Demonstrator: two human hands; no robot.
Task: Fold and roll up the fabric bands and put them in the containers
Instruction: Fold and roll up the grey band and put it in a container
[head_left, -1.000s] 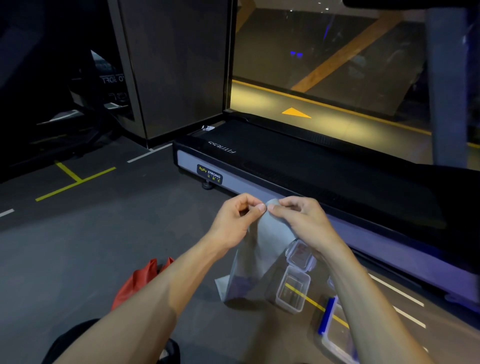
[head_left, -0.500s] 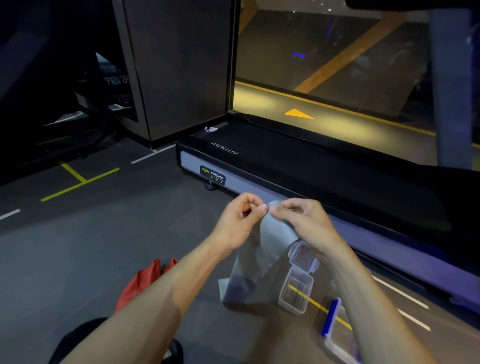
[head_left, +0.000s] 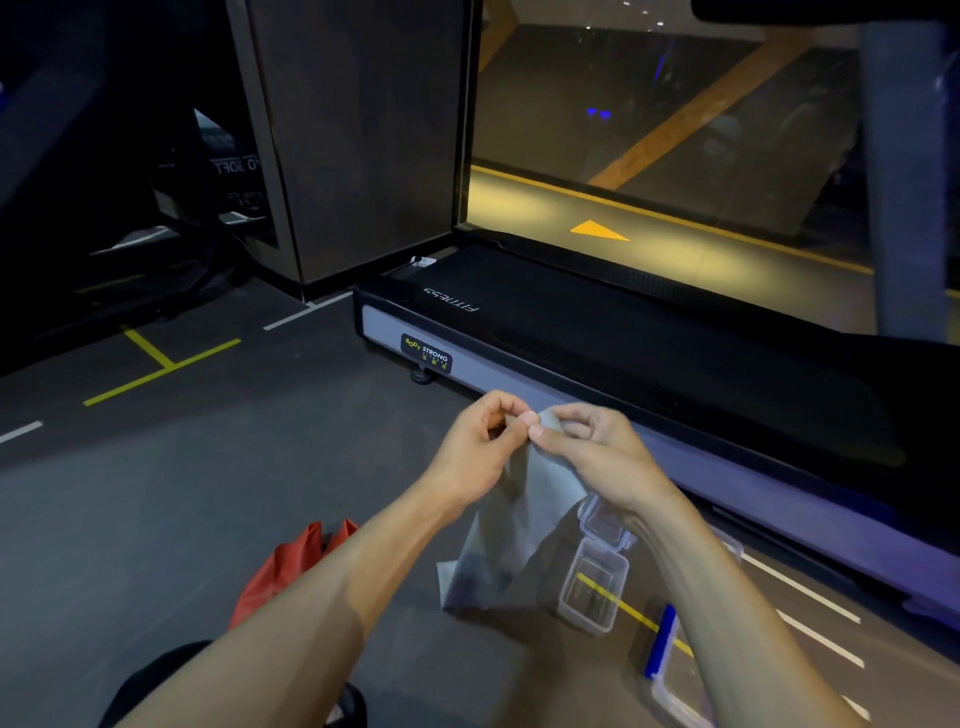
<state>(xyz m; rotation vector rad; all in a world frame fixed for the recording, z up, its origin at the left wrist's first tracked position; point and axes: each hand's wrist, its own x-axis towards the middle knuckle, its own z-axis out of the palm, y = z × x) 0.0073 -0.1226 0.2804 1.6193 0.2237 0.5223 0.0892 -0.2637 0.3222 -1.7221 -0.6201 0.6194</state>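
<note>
A grey fabric band (head_left: 511, 530) hangs down from both hands, its lower end resting on the floor. My left hand (head_left: 475, 449) and my right hand (head_left: 592, 454) pinch its top edge together, fingertips touching, above the floor. Just right of the band stands a small clear container (head_left: 595, 592) with its hinged lid (head_left: 605, 522) flipped open behind it. A red fabric band (head_left: 283, 569) lies on the floor at the left, partly hidden by my left forearm.
A treadmill deck (head_left: 649, 364) runs across the floor right behind my hands. A larger clear container with a blue clip (head_left: 662, 644) sits at the lower right, partly hidden by my right arm. A dark bag (head_left: 156, 686) lies at the bottom left.
Both hands have stayed pinched on the band's top edge and sit slightly closer together. The view has shifted a little; the band hangs as before.
</note>
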